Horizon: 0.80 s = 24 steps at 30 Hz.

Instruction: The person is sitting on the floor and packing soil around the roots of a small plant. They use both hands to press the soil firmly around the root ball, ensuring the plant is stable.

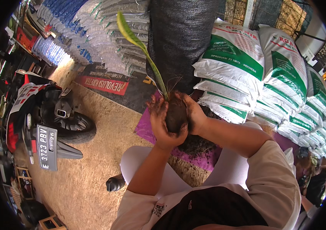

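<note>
Both soil-smeared hands cup a dark rounded ball of soil (176, 116) raised above my lap. My left hand (160, 122) wraps its left side and underside, and my right hand (195, 113) presses against its right side. From the top of the ball rises one long, yellow-edged green leaf of a snake plant (142, 47), leaning up to the left. Fine root-like strands (175, 83) stick out beside the leaf's base. Below the hands, loose dark soil (198, 146) lies on a purple sheet (148, 128), partly hidden by my forearms.
Stacked white and green sacks (232, 54) stand at the right. A tall roll of black netting (181, 43) is straight ahead, with piled bags (102, 37) to its left. A parked motorcycle (45, 115) stands at left. Beside my left knee lies a black bottle (115, 183).
</note>
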Each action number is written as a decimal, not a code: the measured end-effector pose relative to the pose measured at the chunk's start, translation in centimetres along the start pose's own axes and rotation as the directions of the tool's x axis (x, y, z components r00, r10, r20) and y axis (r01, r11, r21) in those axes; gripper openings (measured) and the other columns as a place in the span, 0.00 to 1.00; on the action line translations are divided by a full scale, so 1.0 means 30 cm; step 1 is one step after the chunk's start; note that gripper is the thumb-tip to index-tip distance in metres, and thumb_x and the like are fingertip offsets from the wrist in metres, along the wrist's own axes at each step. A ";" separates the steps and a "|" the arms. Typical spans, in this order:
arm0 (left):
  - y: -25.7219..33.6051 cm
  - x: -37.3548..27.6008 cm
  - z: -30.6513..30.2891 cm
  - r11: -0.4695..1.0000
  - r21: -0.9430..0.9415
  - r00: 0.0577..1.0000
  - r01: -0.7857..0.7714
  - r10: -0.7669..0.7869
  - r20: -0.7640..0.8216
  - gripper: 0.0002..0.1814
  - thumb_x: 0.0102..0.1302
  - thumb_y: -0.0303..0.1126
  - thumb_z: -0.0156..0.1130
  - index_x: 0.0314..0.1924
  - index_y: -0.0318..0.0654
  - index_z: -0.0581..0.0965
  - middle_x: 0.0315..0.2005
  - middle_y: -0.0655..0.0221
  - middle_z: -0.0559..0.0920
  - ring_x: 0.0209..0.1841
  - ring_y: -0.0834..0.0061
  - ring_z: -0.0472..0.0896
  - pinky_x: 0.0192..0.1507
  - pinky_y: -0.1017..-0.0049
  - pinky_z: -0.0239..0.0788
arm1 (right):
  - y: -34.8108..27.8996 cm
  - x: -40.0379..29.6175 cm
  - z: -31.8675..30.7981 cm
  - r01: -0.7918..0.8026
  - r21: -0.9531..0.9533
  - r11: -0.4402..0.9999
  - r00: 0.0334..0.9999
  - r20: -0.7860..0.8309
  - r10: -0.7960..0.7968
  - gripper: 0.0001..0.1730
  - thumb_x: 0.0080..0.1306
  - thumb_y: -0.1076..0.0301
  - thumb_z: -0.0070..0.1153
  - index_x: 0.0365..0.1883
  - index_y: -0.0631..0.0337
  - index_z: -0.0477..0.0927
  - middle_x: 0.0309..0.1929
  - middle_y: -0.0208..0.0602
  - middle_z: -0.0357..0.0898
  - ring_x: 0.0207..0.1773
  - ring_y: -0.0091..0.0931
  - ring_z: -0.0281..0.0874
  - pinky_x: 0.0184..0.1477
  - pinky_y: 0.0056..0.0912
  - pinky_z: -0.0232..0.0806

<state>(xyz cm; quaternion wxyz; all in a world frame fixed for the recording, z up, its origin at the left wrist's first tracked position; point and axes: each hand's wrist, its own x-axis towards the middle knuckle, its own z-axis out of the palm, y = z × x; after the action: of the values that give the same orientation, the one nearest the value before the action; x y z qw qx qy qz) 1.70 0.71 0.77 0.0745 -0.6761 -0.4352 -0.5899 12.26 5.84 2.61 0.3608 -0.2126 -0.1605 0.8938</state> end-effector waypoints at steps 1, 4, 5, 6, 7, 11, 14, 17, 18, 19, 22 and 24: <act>-0.007 -0.011 -0.003 0.999 0.020 0.999 -0.033 0.032 0.025 0.34 0.50 0.38 0.64 0.57 0.33 0.69 0.58 0.50 0.69 0.65 0.47 0.63 0.68 0.47 0.44 | 0.004 0.003 -0.014 0.018 -0.024 1.000 1.000 0.024 -0.018 0.20 0.71 0.54 0.41 0.49 0.59 0.74 0.47 0.37 0.77 0.49 0.30 0.75 0.57 0.37 0.66; -0.020 -0.032 0.010 0.996 -0.008 0.995 -0.093 0.094 0.030 0.32 0.51 0.39 0.63 0.56 0.35 0.69 0.58 0.51 0.70 0.66 0.47 0.63 0.68 0.44 0.40 | 0.010 -0.005 -0.044 0.058 -0.070 0.996 0.996 0.072 -0.053 0.20 0.70 0.55 0.41 0.50 0.60 0.73 0.47 0.37 0.77 0.50 0.30 0.75 0.57 0.37 0.66; -0.022 -0.035 0.014 0.994 -0.031 0.994 -0.108 0.109 0.019 0.31 0.51 0.39 0.63 0.56 0.36 0.69 0.58 0.52 0.70 0.65 0.47 0.63 0.68 0.43 0.39 | 0.011 -0.009 -0.050 0.062 -0.071 0.996 0.996 0.069 -0.057 0.20 0.70 0.55 0.41 0.50 0.60 0.73 0.47 0.37 0.77 0.50 0.30 0.74 0.58 0.37 0.66; -0.026 -0.035 0.014 0.994 -0.032 0.994 -0.104 0.105 0.039 0.31 0.51 0.39 0.63 0.55 0.36 0.70 0.58 0.52 0.70 0.65 0.47 0.63 0.68 0.44 0.40 | 0.008 -0.012 -0.048 0.068 -0.074 0.995 0.996 0.067 -0.063 0.20 0.70 0.56 0.41 0.50 0.60 0.73 0.47 0.37 0.77 0.51 0.30 0.74 0.58 0.37 0.66; -0.028 -0.034 0.013 0.994 -0.032 0.993 -0.100 0.102 0.059 0.31 0.52 0.40 0.63 0.55 0.36 0.70 0.58 0.52 0.70 0.65 0.47 0.63 0.68 0.45 0.40 | 0.002 -0.015 -0.040 0.045 -0.036 0.998 0.998 0.047 -0.043 0.20 0.70 0.56 0.41 0.50 0.61 0.73 0.48 0.38 0.77 0.51 0.30 0.74 0.58 0.36 0.65; -0.019 0.001 0.027 0.997 -0.067 0.992 0.040 -0.032 0.119 0.33 0.54 0.43 0.64 0.56 0.34 0.69 0.59 0.52 0.69 0.65 0.50 0.63 0.69 0.52 0.46 | -0.026 -0.002 -0.035 0.071 0.004 0.997 0.997 -0.014 -0.071 0.22 0.70 0.56 0.40 0.52 0.62 0.73 0.49 0.39 0.77 0.52 0.31 0.74 0.59 0.36 0.64; -0.006 0.011 0.056 0.837 -0.459 0.938 0.297 -0.347 -0.026 0.35 0.50 0.37 0.67 0.58 0.34 0.68 0.56 0.54 0.72 0.63 0.53 0.67 0.68 0.56 0.50 | -0.044 -0.001 -0.019 0.175 -0.105 0.979 0.984 -0.022 -0.179 0.22 0.70 0.57 0.40 0.54 0.62 0.72 0.51 0.39 0.76 0.54 0.31 0.73 0.60 0.36 0.63; -0.013 0.018 0.024 0.704 -0.494 0.812 0.510 -0.583 0.008 0.37 0.51 0.36 0.69 0.61 0.33 0.65 0.56 0.56 0.72 0.61 0.59 0.69 0.66 0.60 0.56 | -0.047 -0.062 0.032 0.248 -0.217 0.944 0.963 0.162 -0.216 0.31 0.68 0.51 0.44 0.63 0.61 0.64 0.56 0.38 0.73 0.58 0.32 0.71 0.63 0.38 0.60; -0.024 0.017 0.008 0.651 -0.496 0.757 0.574 -0.653 0.019 0.36 0.53 0.35 0.68 0.61 0.32 0.66 0.55 0.56 0.73 0.59 0.60 0.70 0.63 0.61 0.59 | -0.038 -0.072 0.030 0.259 -0.256 0.931 0.955 0.212 -0.207 0.36 0.67 0.47 0.46 0.65 0.62 0.61 0.57 0.39 0.72 0.58 0.33 0.70 0.64 0.38 0.59; -0.040 0.009 -0.002 0.584 -0.503 0.691 0.637 -0.722 0.038 0.34 0.55 0.35 0.67 0.60 0.32 0.66 0.54 0.56 0.73 0.57 0.62 0.72 0.61 0.63 0.63 | -0.033 -0.090 0.019 0.271 -0.296 0.916 0.947 0.251 -0.199 0.41 0.66 0.43 0.47 0.68 0.62 0.57 0.58 0.40 0.71 0.59 0.34 0.70 0.65 0.38 0.58; -0.113 0.011 -0.056 0.238 -0.761 0.591 0.604 -0.774 0.226 0.28 0.61 0.34 0.62 0.59 0.32 0.67 0.51 0.57 0.75 0.51 0.64 0.77 0.53 0.66 0.70 | -0.096 -0.044 -0.044 0.231 -0.422 0.877 0.936 0.342 -0.082 0.41 0.64 0.43 0.47 0.68 0.61 0.58 0.56 0.43 0.72 0.56 0.35 0.72 0.58 0.40 0.64; -0.120 0.024 -0.071 0.103 -0.796 0.551 0.596 -0.774 0.312 0.31 0.63 0.51 0.57 0.58 0.35 0.69 0.48 0.60 0.76 0.51 0.65 0.76 0.51 0.68 0.70 | -0.143 0.002 -0.073 0.269 -0.419 0.867 0.919 0.381 -0.101 0.38 0.65 0.42 0.44 0.64 0.60 0.64 0.48 0.47 0.75 0.48 0.34 0.76 0.51 0.40 0.68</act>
<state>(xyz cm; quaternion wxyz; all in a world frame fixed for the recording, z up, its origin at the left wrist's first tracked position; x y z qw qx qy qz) -2.36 1.97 0.53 -0.5052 -0.2773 -0.3438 -0.7414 15.77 9.14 2.60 0.3508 -0.1148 -0.4500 0.8132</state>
